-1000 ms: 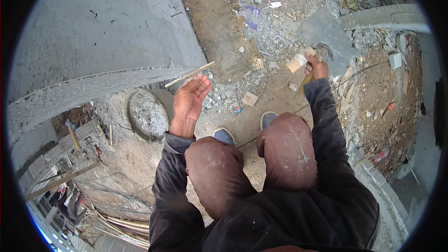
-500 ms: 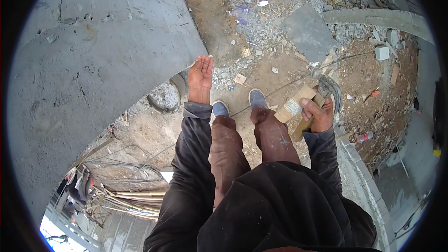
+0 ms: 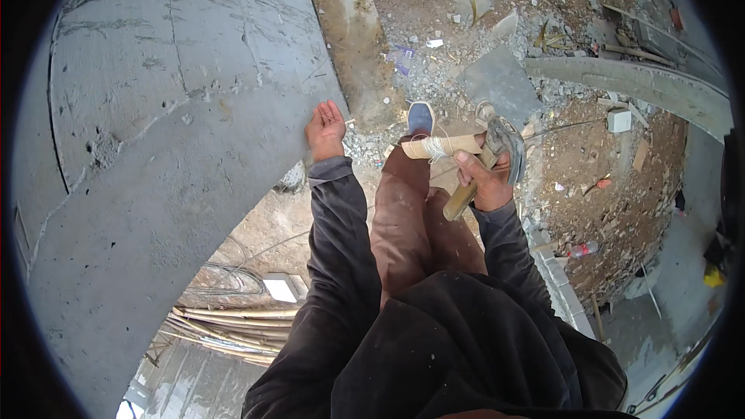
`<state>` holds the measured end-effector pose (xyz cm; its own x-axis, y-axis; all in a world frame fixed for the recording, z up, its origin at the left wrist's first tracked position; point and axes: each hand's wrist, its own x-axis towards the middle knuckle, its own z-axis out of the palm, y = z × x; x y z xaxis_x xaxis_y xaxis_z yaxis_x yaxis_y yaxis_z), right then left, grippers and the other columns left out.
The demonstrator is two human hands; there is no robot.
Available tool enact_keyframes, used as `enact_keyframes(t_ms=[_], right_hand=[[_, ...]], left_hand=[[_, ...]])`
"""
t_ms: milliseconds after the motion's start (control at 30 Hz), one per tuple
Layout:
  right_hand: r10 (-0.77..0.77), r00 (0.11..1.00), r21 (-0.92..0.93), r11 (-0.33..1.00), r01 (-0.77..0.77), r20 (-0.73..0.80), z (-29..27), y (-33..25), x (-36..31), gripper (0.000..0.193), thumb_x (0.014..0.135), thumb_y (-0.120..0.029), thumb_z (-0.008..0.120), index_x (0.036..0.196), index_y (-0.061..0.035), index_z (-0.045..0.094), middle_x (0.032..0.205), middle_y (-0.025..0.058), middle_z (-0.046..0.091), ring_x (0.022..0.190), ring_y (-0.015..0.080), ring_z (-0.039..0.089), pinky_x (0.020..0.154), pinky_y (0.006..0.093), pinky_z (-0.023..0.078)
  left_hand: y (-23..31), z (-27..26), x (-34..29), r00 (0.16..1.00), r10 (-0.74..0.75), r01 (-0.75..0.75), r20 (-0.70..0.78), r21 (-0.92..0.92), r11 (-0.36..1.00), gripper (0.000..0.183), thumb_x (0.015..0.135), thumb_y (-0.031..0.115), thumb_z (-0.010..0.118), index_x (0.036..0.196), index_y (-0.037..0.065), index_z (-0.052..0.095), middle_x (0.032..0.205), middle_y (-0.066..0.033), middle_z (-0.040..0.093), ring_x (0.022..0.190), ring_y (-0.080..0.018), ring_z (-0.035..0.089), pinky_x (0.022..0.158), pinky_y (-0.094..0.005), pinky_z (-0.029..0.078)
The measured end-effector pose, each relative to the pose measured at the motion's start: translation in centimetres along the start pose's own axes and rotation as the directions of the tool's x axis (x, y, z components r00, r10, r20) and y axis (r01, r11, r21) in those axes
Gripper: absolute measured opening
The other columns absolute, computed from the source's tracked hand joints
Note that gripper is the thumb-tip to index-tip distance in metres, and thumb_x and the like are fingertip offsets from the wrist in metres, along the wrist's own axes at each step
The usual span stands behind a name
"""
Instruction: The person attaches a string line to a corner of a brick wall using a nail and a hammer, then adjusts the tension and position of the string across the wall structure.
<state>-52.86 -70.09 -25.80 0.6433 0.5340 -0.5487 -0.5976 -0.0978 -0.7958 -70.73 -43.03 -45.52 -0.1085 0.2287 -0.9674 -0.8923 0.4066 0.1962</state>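
Note:
My right hand (image 3: 489,185) is closed round a hammer and a piece of wood together. The hammer's dark metal head (image 3: 508,151) sits beyond my fingers, and its wooden handle (image 3: 460,202) slants down toward my legs. White string (image 3: 437,147) is wound round the light flat wood (image 3: 462,144), which points left. My left hand (image 3: 326,132) is palm up, its fingers stretched out, at the edge of a grey concrete surface (image 3: 233,132). Whether it touches the concrete I cannot tell. No held object shows clearly in it.
One blue shoe (image 3: 421,118) shows ahead on rubble-strewn ground. A grey slab (image 3: 500,81) lies ahead, with a curved concrete edge (image 3: 628,81) at the right. Bamboo poles (image 3: 233,326) and coiled dark cable (image 3: 225,281) lie at the lower left. A plastic bottle (image 3: 582,249) lies right.
My view has shifted along the concrete, and one shoe has gone from sight behind my legs. My right hand has moved left with the hammer and the string-wound wood. My left hand stays near the concrete edge.

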Motion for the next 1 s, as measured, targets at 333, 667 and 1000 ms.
enact_keyframes(t_ms=[333,667,1000], right_hand=[[-0.153,0.955,0.102,0.978,0.184,-0.254,6.6,-13.3,23.6,0.024,0.088,-0.006,0.078,0.104,-0.0060,0.060,0.079,0.0023,0.062,0.051,0.0081,0.047,0.043,0.0276,0.039],[-0.221,0.972,-0.035,0.975,0.218,-0.078,11.1,-30.0,41.2,0.024,0.086,-0.007,0.080,0.098,-0.0050,0.059,0.075,0.0007,0.059,0.050,0.0095,0.047,0.043,0.0283,0.041],[-0.209,0.977,-0.115,0.971,0.212,0.033,15.1,-40.2,53.8,0.022,0.089,-0.013,0.079,0.100,-0.0046,0.061,0.073,0.0006,0.060,0.050,0.0092,0.048,0.043,0.0276,0.041]], left_hand=[[-1.6,-0.9,3.5,0.993,0.004,-0.035,-0.121,-0.256,0.966,0.026,0.099,0.001,0.062,0.124,-0.006,0.063,0.117,-0.0156,0.072,0.102,-0.0275,0.072,0.088,-0.0404,0.065],[-5.7,3.7,4.8,0.989,-0.089,0.047,-0.115,-0.321,0.946,0.029,0.100,0.001,0.059,0.128,-0.007,0.061,0.123,-0.0154,0.070,0.112,-0.0278,0.069,0.095,-0.0408,0.063],[-9.9,18.8,0.4,0.935,0.032,-0.103,-0.354,-0.184,0.978,0.020,0.097,0.010,0.065,0.114,-0.001,0.069,0.111,-0.0119,0.073,0.103,-0.0243,0.072,0.090,-0.0427,0.064]])
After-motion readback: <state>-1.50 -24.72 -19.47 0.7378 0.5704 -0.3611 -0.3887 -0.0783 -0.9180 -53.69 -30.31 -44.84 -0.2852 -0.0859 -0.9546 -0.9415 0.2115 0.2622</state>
